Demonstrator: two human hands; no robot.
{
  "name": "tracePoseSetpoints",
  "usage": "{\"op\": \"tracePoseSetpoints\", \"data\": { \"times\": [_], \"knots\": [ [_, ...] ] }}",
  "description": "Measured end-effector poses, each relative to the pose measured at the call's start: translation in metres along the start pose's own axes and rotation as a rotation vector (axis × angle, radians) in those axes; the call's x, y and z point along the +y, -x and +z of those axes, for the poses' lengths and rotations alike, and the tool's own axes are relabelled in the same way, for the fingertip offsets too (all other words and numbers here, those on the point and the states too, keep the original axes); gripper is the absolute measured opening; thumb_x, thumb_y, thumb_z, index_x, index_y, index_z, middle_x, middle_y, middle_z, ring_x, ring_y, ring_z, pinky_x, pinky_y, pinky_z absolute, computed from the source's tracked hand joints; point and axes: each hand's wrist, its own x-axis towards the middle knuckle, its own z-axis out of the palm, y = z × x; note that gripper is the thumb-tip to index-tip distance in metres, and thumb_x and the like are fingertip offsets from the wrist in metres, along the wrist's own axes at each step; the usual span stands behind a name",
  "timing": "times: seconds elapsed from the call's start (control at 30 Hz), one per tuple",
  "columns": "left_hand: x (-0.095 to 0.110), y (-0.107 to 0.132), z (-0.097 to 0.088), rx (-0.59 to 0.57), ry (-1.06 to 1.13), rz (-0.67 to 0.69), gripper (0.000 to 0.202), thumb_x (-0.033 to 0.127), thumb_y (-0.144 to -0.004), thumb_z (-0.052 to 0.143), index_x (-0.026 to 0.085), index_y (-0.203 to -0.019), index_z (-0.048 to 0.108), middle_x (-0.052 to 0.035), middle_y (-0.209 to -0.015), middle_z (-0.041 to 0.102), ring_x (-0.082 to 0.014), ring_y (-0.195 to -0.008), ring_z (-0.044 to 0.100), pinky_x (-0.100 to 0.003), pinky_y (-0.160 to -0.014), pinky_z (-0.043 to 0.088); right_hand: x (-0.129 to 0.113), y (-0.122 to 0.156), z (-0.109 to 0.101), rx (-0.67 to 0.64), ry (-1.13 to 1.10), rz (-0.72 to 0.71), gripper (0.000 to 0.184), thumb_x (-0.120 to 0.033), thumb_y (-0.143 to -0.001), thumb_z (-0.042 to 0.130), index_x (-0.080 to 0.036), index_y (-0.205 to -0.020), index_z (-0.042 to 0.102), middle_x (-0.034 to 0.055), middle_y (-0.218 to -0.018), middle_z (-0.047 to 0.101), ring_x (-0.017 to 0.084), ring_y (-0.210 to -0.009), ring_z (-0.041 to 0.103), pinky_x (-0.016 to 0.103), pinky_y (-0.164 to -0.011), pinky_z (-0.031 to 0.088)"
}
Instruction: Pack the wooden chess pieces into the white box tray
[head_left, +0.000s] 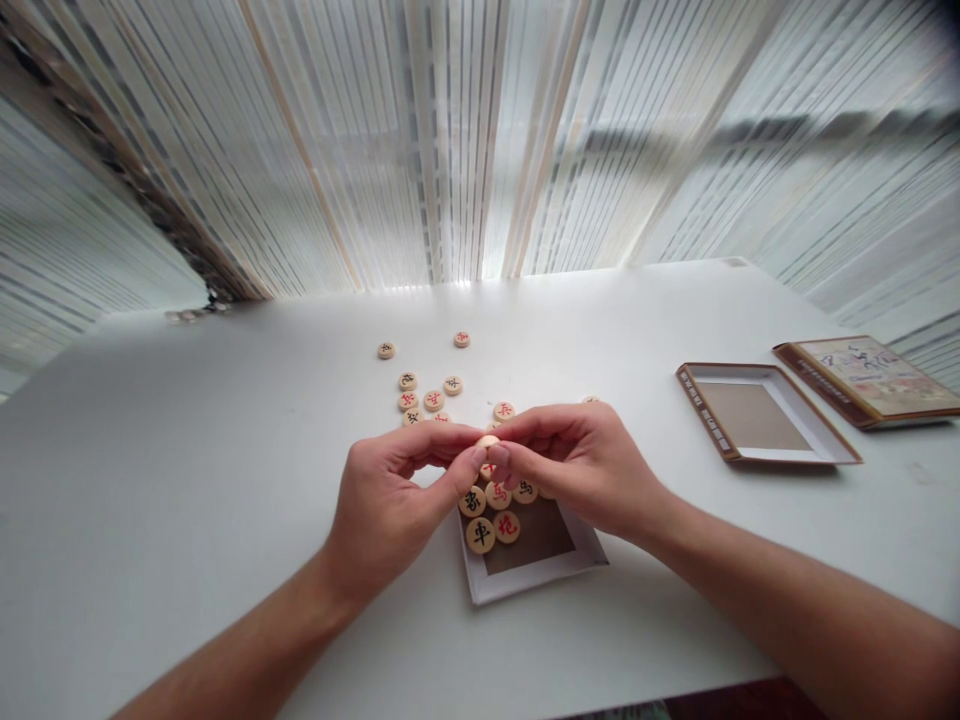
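Note:
Between the fingertips of both hands is a small round xiangqi piece (pixel 488 441), seen nearly edge-on, its marking hidden. My left hand (pixel 405 480) pinches it from the left, and my right hand (pixel 577 460) from the right. Below them lies a shallow cardboard box tray (pixel 525 582) with several pieces in its far part, among them a black-marked piece (pixel 481 535) and a red-marked piece (pixel 507 527) side by side. My hands cover the tray's far side. Beyond my hands, loose pieces (pixel 434 400) with red or black characters are scattered on the white table (pixel 225 480).
To the right sit an open shallow box part (pixel 757 415) and a box lid with a picture (pixel 870 375), close beside each other. One loose piece (pixel 591 400) shows just behind my right hand. Striped string curtains (pixel 450 140) hang along the table's far edge.

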Motion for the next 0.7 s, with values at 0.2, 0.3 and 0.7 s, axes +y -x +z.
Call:
{"op": "tracePoseSetpoints", "data": {
  "times": [0.2,0.3,0.7],
  "knots": [
    [0.0005,-0.0006,0.0015,-0.014,0.018,0.019,0.018,0.011,-0.088,0.085,0.026,-0.098,0.088,0.0027,-0.088,0.086,-0.0112,-0.078,0.08,-0.016,-0.075,0.064,0.0009,0.0,-0.0011,0.01,0.043,0.014,0.017,-0.03,-0.079,0.097,-0.019,-0.088,0.088,0.0036,-0.073,0.081,0.014,-0.066,0.074,0.019,-0.061,0.06],
    [0.0012,-0.0002,0.0012,-0.025,0.04,-0.024,0.015,0.014,-0.089,0.085,0.026,-0.097,0.089,0.0012,-0.089,0.086,-0.0129,-0.078,0.08,-0.018,-0.075,0.065,0.0,-0.0001,-0.0011,0.006,0.05,0.032,0.018,-0.033,-0.081,0.096,-0.018,-0.089,0.088,0.0044,-0.074,0.08,0.015,-0.067,0.073,0.021,-0.061,0.059],
    [0.0053,-0.004,0.0015,-0.004,0.287,-0.219,0.009,0.018,-0.087,0.087,0.02,-0.095,0.089,-0.0042,-0.085,0.087,-0.0206,-0.08,0.085,-0.026,-0.076,0.071,-0.0057,-0.0031,-0.0004,-0.028,-0.083,0.115,0.027,-0.041,-0.08,0.095,-0.019,-0.096,0.089,0.0043,-0.071,0.08,0.014,-0.063,0.073,0.022,-0.059,0.059]
  ]
}}
